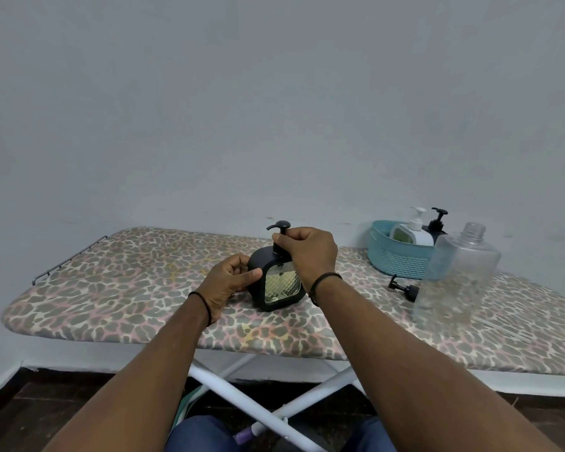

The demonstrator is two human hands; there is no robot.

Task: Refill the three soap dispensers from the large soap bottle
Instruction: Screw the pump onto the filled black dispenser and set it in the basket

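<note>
Leopard-print fabric covers the ironing board (128, 288), a padded surface on white tubular crossed legs (242, 396), with a thin wire rack (69, 257) along its far left edge. Near the middle of the board stands a squat black dispenser (276, 282), rounded at the corners, its front panel a quilted, diamond-textured window with a yellowish sheen. The left hand (227, 282) grips the dispenser's left side, fingers curled round the body and thumb laid across the front edge. The right hand (307, 252) is over the top, fingertips pinched together on the neck just under the black pump head (279, 226), whose spout points left.

To the right stands the large soap bottle (454, 278), clear plastic with square shoulders and a ribbed, threaded neck, uncapped; it looks nearly empty, though the clear walls make the level hard to judge. A loose black pump cap (403, 288) lies on its side on the fabric just left of the bottle's base. Behind the bottle, at the far edge by the wall, sits a teal plastic basket (395, 256) with a fine mesh-pattern wall. Inside it stand a white dispenser (410, 231) with a white pump and a second black dispenser (436, 225) with a black pump, side by side. Both wrists wear thin dark cord bracelets (323, 280).
</note>
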